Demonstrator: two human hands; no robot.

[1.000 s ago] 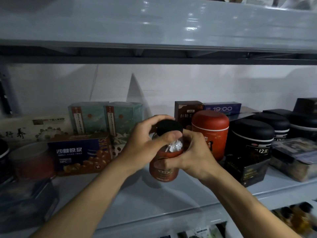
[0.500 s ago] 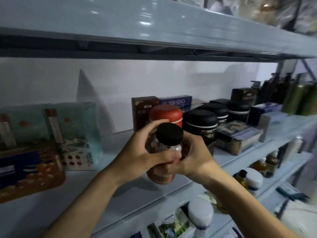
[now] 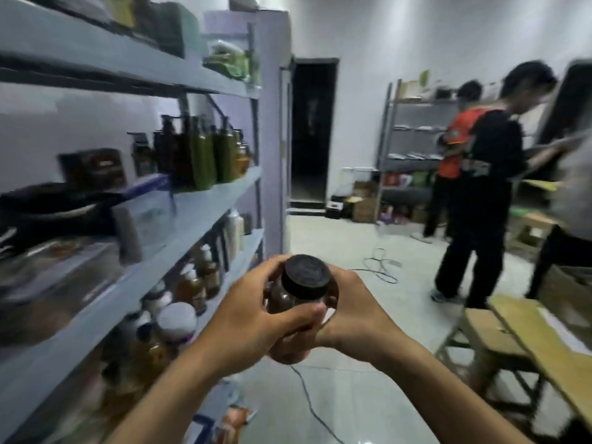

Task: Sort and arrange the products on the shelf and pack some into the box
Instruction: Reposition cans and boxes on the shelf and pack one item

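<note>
Jar (image 3: 299, 293) is off the shelf (image 3: 198, 206) and out over the floor (image 3: 352, 398) now — left hand (image 3: 253, 318) and right hand (image 3: 355, 312) grip it, fingers curled round — likely bound for the box.

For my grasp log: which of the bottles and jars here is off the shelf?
The black-lidded jar, gripped by the left hand and right hand; the rest stand on the shelf.

Both bare forearms reach forward from the lower edge and converge at the middle. The left hand (image 3: 253, 318) curls its fingers and thumb round a jar (image 3: 304, 278), and the right hand (image 3: 352, 310) grips its other side.
</note>
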